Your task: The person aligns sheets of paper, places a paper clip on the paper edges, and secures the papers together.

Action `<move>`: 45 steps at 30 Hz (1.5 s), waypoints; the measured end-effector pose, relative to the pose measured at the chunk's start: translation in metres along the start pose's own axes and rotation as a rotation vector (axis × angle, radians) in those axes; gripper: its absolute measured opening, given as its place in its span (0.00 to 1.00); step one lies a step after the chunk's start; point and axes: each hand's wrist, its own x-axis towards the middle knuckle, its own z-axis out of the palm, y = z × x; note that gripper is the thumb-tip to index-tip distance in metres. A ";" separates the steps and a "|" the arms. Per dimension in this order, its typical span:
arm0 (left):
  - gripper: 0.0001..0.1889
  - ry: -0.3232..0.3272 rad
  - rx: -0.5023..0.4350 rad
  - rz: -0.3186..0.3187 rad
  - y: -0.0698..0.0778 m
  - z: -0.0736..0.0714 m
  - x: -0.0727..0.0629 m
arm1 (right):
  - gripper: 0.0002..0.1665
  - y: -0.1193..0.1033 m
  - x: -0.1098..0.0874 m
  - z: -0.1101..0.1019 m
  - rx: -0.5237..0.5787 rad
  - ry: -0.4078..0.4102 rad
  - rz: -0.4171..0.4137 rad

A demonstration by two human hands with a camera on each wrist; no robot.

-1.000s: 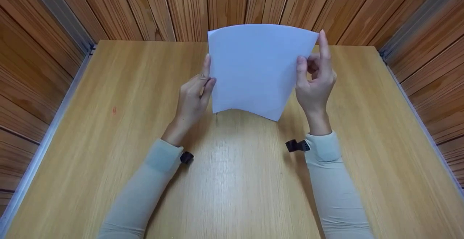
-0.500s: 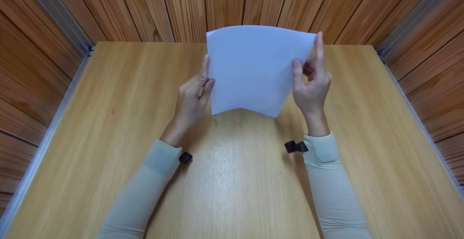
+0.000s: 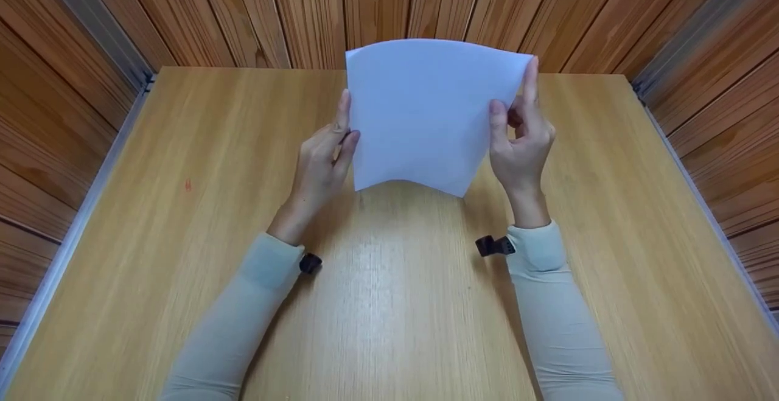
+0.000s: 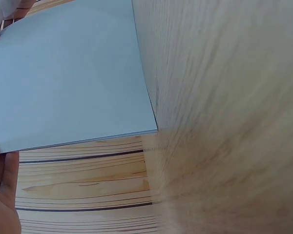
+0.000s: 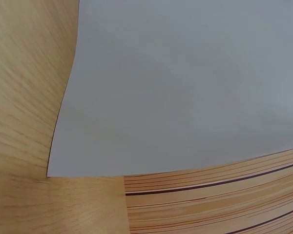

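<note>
Above the surface (image 3: 395, 303), the left hand (image 3: 317, 160) and right hand (image 3: 522, 145) are pinching opposite side edges, and the white paper (image 3: 426, 115) is bowing between them! It's looking light, bendy, easily creased; those edges are seeming the safest hold. The left wrist view is revealing a doubled line along the left edge, perhaps layers, which the head view is missing. Behind, the plank wall (image 3: 316, 11) is rising.

Left arm (image 3: 234, 310) and right arm (image 3: 555, 310) reach forward, left fingers (image 3: 342, 112) and right fingers (image 3: 530, 83) both pinching.
</note>
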 end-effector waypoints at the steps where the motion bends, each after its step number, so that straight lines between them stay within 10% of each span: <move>1: 0.28 -0.003 -0.003 -0.002 0.000 0.000 0.000 | 0.39 0.000 0.000 0.000 0.002 0.002 -0.001; 45: 0.32 -0.070 -0.034 -0.028 0.001 -0.001 0.000 | 0.41 0.023 -0.018 0.000 0.016 -0.089 -0.060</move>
